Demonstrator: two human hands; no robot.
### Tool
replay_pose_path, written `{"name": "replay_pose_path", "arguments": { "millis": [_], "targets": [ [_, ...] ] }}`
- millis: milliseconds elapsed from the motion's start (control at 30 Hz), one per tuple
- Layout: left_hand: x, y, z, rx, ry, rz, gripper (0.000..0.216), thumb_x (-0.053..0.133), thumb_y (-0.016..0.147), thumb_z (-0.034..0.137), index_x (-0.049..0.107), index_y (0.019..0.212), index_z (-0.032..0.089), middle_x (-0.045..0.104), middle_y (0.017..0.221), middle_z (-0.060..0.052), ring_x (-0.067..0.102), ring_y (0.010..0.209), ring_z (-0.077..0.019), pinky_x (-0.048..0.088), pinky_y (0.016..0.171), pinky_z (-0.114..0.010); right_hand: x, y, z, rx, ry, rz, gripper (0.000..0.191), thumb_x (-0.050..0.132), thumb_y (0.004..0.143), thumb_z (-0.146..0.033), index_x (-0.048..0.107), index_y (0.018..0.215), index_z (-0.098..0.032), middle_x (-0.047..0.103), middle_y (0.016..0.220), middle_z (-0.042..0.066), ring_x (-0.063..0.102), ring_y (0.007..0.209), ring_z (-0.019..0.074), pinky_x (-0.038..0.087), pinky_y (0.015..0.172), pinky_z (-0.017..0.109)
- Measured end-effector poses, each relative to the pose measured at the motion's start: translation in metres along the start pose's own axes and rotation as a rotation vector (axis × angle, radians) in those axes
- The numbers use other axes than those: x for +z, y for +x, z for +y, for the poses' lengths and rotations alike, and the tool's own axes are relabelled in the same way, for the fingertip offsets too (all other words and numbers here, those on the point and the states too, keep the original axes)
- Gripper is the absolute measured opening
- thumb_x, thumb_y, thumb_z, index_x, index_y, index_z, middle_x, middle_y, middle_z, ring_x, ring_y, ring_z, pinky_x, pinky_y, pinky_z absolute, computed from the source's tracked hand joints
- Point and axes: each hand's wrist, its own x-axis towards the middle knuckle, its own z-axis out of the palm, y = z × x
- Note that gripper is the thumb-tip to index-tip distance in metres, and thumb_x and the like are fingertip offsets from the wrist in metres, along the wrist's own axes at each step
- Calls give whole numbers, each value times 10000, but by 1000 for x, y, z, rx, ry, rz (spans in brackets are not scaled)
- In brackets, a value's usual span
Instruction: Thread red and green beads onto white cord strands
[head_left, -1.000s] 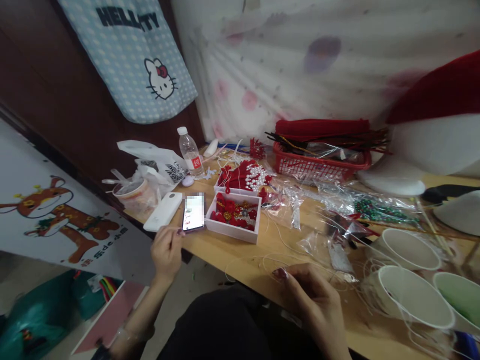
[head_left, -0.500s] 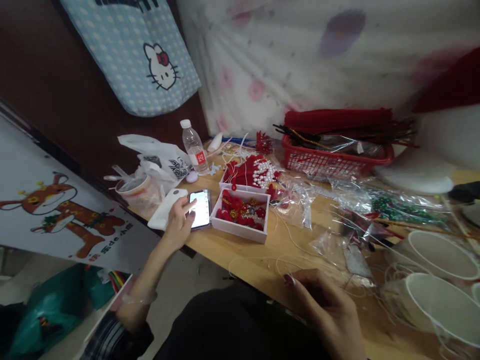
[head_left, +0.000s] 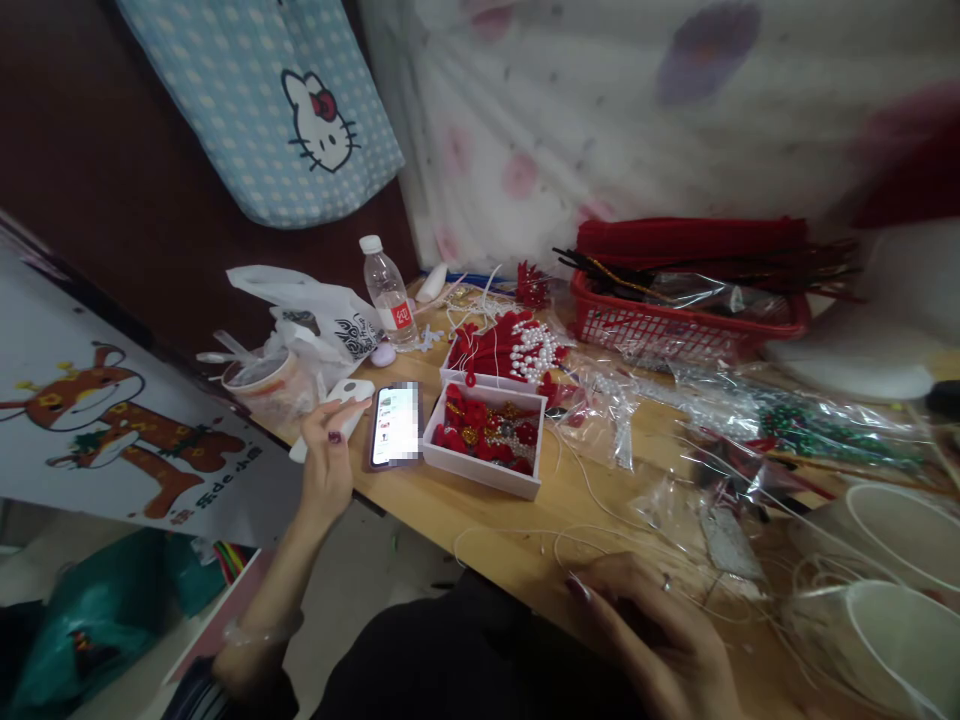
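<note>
The left hand (head_left: 328, 462) grasps nothing: its fingers are loosely curled and its thumb points toward the lit phone (head_left: 394, 438), just short of the phone's left edge, over the white power bank (head_left: 335, 412) that lies beside it. Half a second ago those fingers lay on the screen; 1 second ago the hand was lower, at the phone's near corner. So the hand has tapped and drawn back a little, and I judge the touch on the screen finished for the moment, with the hand kept close by. The phone itself has not shifted: it lies flat on the wooden table (head_left: 525, 535), between the power bank and the white box (head_left: 487, 440) of red beads and gold bits.

The right hand (head_left: 649, 640) rests palm down at the near edge of the table with its fingers bent over a loop of thin white cord (head_left: 525, 530); whether it pinches the cord I cannot tell. Across all 3 pictures it has barely moved.

Farther out stand a second box of red and pearl tassels (head_left: 510, 350), a water bottle (head_left: 387, 290), a red basket (head_left: 675, 325), clear plastic bags (head_left: 750, 420) and 2 white paper cups (head_left: 885, 560)
</note>
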Motion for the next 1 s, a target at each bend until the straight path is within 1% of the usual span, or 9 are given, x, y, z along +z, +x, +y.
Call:
{"name": "replay_pose_path", "arguments": {
  "millis": [67, 200, 333, 467, 533, 600, 667, 833, 1000],
  "targets": [
    [-4, -4, 2, 33, 21, 8, 700, 188, 964, 650, 616, 1206, 152, 509, 1286, -166, 487, 1294, -313, 284, 1189, -494, 0, 0, 0, -8, -4, -4, 132, 669, 887, -272, 731, 777, -235, 733, 781, 21, 702, 696, 172, 548, 631, 229],
    [-7, -9, 4, 88, 80, 11, 636, 195, 996, 581, 606, 1223, 152, 565, 1267, -163, 498, 1272, -292, 316, 1163, -488, 0, 0, 0, -12, -9, -6, 130, 656, 895, -267, 736, 798, -234, 730, 790, 30, 702, 707, 178, 550, 631, 237],
    [-4, -10, 4, 76, 89, 10, 639, 180, 992, 592, 579, 1222, 149, 587, 1266, -169, 526, 1255, -272, 365, 1123, -470, 0, 1, -1, -29, -15, 1, 124, 650, 893, -250, 730, 799, -237, 724, 797, 31, 701, 718, 178, 548, 635, 236],
    [-2, -14, 3, 86, 70, -44, 595, 196, 987, 594, 541, 1178, 148, 652, 1173, -178, 588, 1204, -274, 396, 1091, -472, 0, 0, 1, -29, -26, 10, 115, 651, 895, -247, 714, 799, -240, 725, 815, 27, 704, 740, 180, 546, 658, 237],
    [0, -18, 0, 101, 78, -77, 544, 236, 985, 581, 497, 1198, 153, 694, 1108, -164, 608, 1193, -279, 390, 1094, -487, 1, 0, 2, -35, -32, -1, 118, 649, 898, -245, 712, 799, -241, 725, 820, 26, 704, 738, 178, 543, 653, 236],
    [0, -24, -4, 106, 98, -116, 501, 273, 982, 559, 446, 1231, 160, 719, 1073, -148, 600, 1223, -287, 378, 1106, -507, 1, 0, 3, -43, -39, -11, 117, 650, 898, -244, 713, 799, -242, 722, 817, 24, 702, 736, 177, 541, 650, 238],
    [1, -28, -9, 95, 123, -152, 476, 293, 983, 532, 417, 1258, 164, 724, 1090, -148, 584, 1256, -293, 395, 1093, -509, 1, 0, 4, -52, -43, -11, 118, 652, 899, -242, 712, 797, -245, 717, 813, 20, 701, 735, 173, 537, 652, 236],
    [2, -29, -13, 62, 163, -198, 466, 329, 984, 462, 379, 1317, 140, 712, 1172, -171, 607, 1240, -288, 501, 977, -445, 1, 0, 5, -45, -47, -18, 94, 657, 900, -236, 711, 825, -249, 714, 839, 18, 700, 754, 166, 541, 661, 229],
    [2, -27, -10, 62, 194, -205, 469, 344, 980, 440, 401, 1317, 119, 704, 1197, -183, 619, 1218, -298, 518, 932, -432, 1, -1, 4, -52, -41, -31, 83, 670, 893, -223, 713, 833, -259, 713, 839, 9, 700, 760, 157, 541, 667, 218]
  ]
}}
